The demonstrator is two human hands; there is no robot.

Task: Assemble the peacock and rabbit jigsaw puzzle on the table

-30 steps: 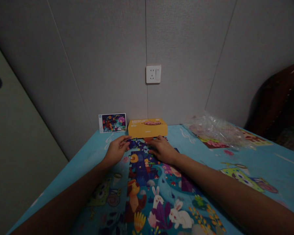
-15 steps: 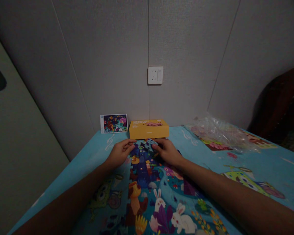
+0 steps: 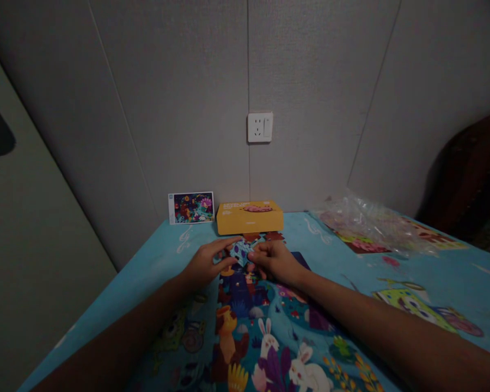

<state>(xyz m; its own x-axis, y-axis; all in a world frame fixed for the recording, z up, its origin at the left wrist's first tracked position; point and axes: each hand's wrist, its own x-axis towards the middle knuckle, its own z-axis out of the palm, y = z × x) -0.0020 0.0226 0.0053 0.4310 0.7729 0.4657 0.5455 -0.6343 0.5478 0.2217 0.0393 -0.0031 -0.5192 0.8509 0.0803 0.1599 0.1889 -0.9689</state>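
Note:
Between my hands is a light-blue jigsaw puzzle piece (image 3: 240,251) with dark spots, raised over the far end of the partly joined jigsaw puzzle (image 3: 249,321). My right hand (image 3: 276,262) pinches its right edge with thumb and fingers. At its left side, my left hand (image 3: 207,264) has the thumb below and the fingers above, closed on the edge. The puzzle shows white rabbits, a brown bear and a blue stream. Several reddish-brown pieces (image 3: 274,236) lie just beyond my hands, partly hidden.
A yellow box (image 3: 251,222) stands behind the puzzle, beside an upright picture card (image 3: 193,208). Clear plastic wrapping (image 3: 363,223) lies over colourful sheets at the right. The blue patterned tablecloth (image 3: 147,272) reaches the grey wall, which has a socket (image 3: 260,128).
The light-blue piece has come up and slightly left, turned more toward me. My left hand has moved right and closed on its left side; before, it was apart from the piece.

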